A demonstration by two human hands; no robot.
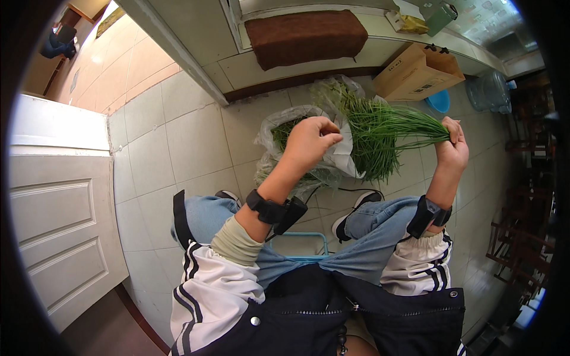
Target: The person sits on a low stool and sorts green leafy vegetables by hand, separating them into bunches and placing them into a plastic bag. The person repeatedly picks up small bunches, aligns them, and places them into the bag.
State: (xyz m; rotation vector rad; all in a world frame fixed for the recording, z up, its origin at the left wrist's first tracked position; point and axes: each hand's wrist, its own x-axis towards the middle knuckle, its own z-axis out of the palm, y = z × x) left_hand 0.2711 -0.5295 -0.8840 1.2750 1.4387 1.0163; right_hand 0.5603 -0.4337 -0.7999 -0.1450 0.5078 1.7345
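Note:
My right hand (452, 145) is closed round one end of a bunch of long thin green chives (415, 127), which stretches leftward over a larger pile of chives (374, 151) on the floor. My left hand (314, 142) hovers over a clear plastic bag (267, 127) with green stalks inside. Its fingers are curled in toward the thumb; whatever they may hold is too small to make out. White sheeting (344, 161) shows between the bag and the pile. More clear plastic (350, 86) lies at the far end of the chives.
Behind the pile stand a brown paper bag (415, 74), a blue bowl (438, 101) and a large clear water bottle (488, 92). A brown cloth (306, 38) hangs over the ledge. A white door (59, 207) is at left; dark wooden furniture (522, 237) lines the right.

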